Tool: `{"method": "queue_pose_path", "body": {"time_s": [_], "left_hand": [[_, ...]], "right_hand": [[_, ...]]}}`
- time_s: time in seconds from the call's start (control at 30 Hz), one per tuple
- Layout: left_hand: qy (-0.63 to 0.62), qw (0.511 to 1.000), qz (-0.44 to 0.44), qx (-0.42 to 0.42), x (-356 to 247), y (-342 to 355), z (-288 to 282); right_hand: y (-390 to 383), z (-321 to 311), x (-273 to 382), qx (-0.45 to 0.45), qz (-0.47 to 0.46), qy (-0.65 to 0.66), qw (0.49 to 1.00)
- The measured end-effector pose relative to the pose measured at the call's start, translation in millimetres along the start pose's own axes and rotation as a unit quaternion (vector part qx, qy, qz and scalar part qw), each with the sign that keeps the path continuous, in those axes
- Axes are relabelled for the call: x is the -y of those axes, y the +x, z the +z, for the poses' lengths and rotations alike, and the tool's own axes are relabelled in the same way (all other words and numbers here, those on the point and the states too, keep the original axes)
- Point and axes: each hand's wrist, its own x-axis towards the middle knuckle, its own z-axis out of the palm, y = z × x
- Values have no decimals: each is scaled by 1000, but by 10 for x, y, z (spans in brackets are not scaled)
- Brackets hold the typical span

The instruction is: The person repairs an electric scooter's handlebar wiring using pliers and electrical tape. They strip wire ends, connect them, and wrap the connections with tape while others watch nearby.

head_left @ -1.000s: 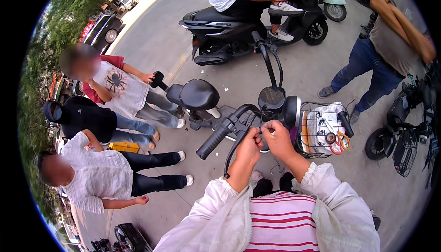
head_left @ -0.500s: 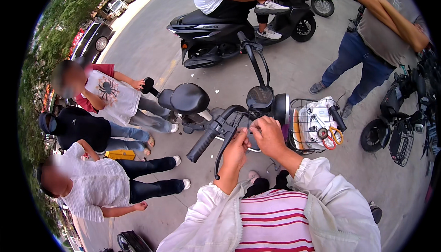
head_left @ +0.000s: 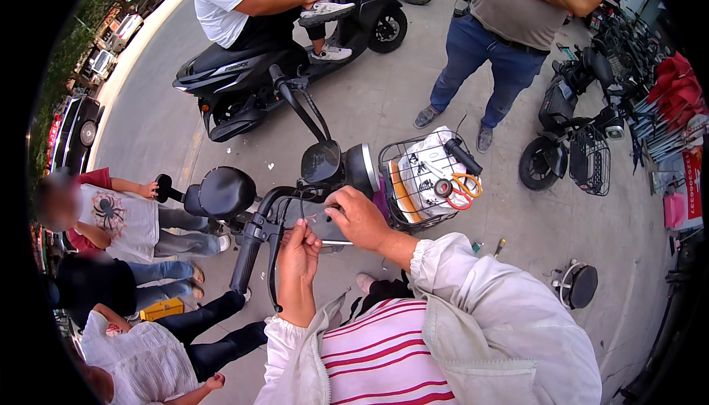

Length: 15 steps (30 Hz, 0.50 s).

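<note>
My left hand [head_left: 298, 257] is closed in a pinch beside the handlebar of an electric scooter, with thin stripped wires [head_left: 310, 217] at its fingertips. My right hand [head_left: 360, 219] is a little farther right, thumb and fingers curled together at a small dark piece too small to name. Left of my hands are the black ribbed handlebar grip [head_left: 245, 263] and the brake lever [head_left: 274, 270]. Dark cables [head_left: 299, 197] run by the bar. Beyond my hands sit the round black dial housing [head_left: 321, 161] and the headlight [head_left: 362, 171].
A wire basket [head_left: 413, 222] holds a white bag, orange-handled scissors [head_left: 465, 183], a tape roll [head_left: 442, 188] and a loose black grip [head_left: 463, 155]. A scooter seat [head_left: 227, 192] is at left. People stand around; one sits on a black scooter [head_left: 244, 84]. A round stool [head_left: 577, 285] stands right.
The view has swung to the right, so the scooter and people sit farther left. My hands have come apart, and thin bare wire ends now show between them.
</note>
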Motion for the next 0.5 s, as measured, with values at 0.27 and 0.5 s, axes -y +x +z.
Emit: {"method": "queue_pose_path", "body": {"time_s": [0.27, 0.5], "left_hand": [[54, 995, -58, 58, 271, -293, -19], [230, 964, -106, 82, 661, -346, 169]], "right_hand": [[-927, -1313, -1724, 35, 231, -513, 826], [-973, -1429, -2067, 13, 193, -378, 905]]}}
